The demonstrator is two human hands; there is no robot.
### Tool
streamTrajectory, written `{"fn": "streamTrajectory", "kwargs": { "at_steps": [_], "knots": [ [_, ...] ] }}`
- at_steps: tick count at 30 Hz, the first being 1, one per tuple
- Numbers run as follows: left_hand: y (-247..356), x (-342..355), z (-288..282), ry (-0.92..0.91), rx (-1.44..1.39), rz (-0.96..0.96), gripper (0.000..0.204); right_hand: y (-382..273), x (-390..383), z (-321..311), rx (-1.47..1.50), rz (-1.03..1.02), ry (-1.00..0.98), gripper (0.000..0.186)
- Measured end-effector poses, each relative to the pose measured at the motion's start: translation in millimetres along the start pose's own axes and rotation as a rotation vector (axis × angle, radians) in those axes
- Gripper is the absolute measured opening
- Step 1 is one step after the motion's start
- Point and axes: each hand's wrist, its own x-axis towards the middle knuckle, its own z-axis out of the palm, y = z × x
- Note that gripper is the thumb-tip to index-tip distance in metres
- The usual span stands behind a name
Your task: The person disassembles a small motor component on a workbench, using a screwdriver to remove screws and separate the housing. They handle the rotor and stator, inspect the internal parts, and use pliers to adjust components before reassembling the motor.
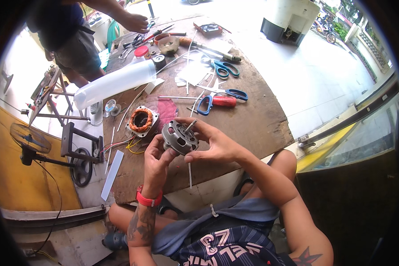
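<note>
1. Watching through the head camera, I have both hands on one piece: a grey metal motor housing [180, 141], raised between them above the table [252, 126], its thin shaft [192, 125] pointing up and away.
2. My left hand [156, 157] grips the housing's lower left rim between thumb and fingers. My right hand [217, 144] curves around the other side, thumb below and fingers above; how hard it presses, I cannot tell.
3. Just beyond the left hand, and apart from the housing, lies the coil ring [142, 129] in its square metal frame. Loose yellow wires [131, 145] trail from it toward that hand's left.
4. As I judge it, the orange winding is done, since it already sits bundled inside the frame. Housing and ring are not joined, and the wire ends look unconnected, so fitting and wiring seem to be left.
5. Past the hands lie a pink cloth [167, 108], blue-handled scissors [204, 106] and a red handle [224, 101], none touched by my fingers. Farther off, to the left, is a clear plastic roll [115, 85].
</note>
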Motion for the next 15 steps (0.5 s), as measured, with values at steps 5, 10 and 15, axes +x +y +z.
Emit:
{"fn": "streamTrajectory", "kwargs": {
  "at_steps": [5,10,15],
  "knots": [
    [-1,-2,2,-0.003,0.247,0.143,0.053,7,-5,5,0.030,0.091,0.060,0.098],
    [-1,-2,1,0.041,0.215,0.109,0.055,5,-2,8,-0.082,0.018,0.168,0.088],
    [7,-5,-6,-0.019,0.286,0.094,0.057,-10,1,-16,-0.549,-0.278,0.147,0.040]
  ]
}}
